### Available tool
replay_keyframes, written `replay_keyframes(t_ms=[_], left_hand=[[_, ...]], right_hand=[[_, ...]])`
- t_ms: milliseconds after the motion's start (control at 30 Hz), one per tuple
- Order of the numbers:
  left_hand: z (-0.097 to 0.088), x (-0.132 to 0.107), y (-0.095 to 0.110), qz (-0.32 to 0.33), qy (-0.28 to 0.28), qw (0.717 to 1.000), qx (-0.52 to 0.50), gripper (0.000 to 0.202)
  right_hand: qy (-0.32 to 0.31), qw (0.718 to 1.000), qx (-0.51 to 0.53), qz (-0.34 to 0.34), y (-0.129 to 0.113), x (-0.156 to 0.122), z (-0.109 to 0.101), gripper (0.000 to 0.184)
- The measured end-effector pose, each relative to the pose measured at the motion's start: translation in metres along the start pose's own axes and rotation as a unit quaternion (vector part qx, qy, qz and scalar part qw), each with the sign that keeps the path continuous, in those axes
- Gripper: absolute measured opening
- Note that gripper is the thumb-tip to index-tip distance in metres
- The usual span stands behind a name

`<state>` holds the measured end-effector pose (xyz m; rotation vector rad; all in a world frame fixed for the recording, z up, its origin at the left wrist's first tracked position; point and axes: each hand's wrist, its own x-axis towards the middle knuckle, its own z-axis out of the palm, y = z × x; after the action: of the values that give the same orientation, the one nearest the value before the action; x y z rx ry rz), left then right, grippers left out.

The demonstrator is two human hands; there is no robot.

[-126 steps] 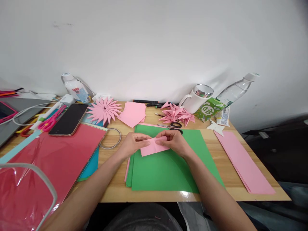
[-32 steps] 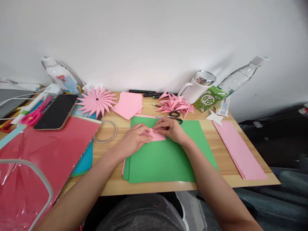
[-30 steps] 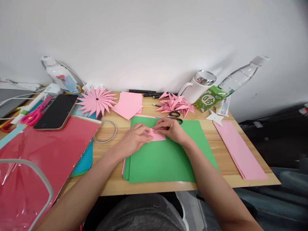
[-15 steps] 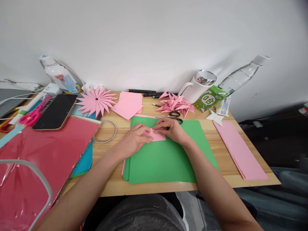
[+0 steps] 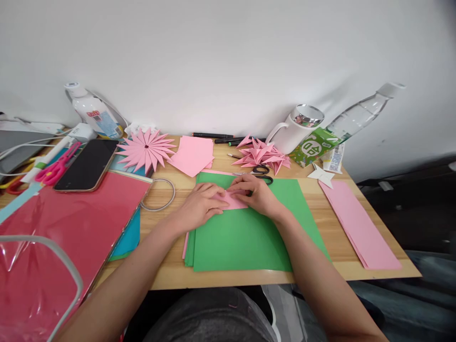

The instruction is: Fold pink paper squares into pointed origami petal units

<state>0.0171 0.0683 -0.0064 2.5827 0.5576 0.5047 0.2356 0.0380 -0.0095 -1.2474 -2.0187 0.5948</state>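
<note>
A small pink piece of paper (image 5: 235,203) lies on a stack of green sheets (image 5: 245,244) at the middle of the desk. My left hand (image 5: 204,203) pinches its left part, thumb toward me and fingers on the far side. With thumb and fingertips together, my right hand (image 5: 254,194) grips the paper's upper edge, close to the left fingertips. The fingers hide much of the paper, so its exact folds cannot be made out. Just beyond the right hand, black-handled scissors (image 5: 262,169) lie partly on the green stack.
Behind are a pink folded-paper rosette (image 5: 146,146), pink squares (image 5: 192,154), folded pink pieces (image 5: 261,154) and a white mug (image 5: 287,135). Pink strips (image 5: 359,228) lie at right, by a paper star (image 5: 320,175). On the left are a phone (image 5: 87,165), pink scissors (image 5: 57,166) and a red pack (image 5: 78,218).
The view has shifted slightly, so everything sits a little further right. My right fingers have curled slightly at the paper's upper edge; both hands stay on the paper.
</note>
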Motion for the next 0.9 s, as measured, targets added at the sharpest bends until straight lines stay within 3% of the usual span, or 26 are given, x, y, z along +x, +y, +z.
replay_keyframes(t_ms=[233,433,633,900], left_hand=[[-0.008,0.003,0.001,-0.018,-0.036,0.998,-0.038,0.029],[-0.011,0.0,-0.002,-0.028,-0.044,0.995,-0.08,0.043],[-0.013,-0.003,0.003,-0.026,-0.035,0.999,-0.026,0.055],[-0.004,-0.002,0.012,0.015,-0.03,0.999,0.023,0.022]], right_hand=[[-0.036,0.994,-0.071,-0.078,-0.015,-0.003,0.005,0.021],[-0.074,0.986,-0.14,-0.061,-0.016,-0.003,0.003,0.016],[-0.078,0.985,-0.143,-0.052,-0.013,-0.004,0.003,0.017],[-0.063,0.986,-0.149,-0.042,-0.015,-0.003,0.004,0.022]])
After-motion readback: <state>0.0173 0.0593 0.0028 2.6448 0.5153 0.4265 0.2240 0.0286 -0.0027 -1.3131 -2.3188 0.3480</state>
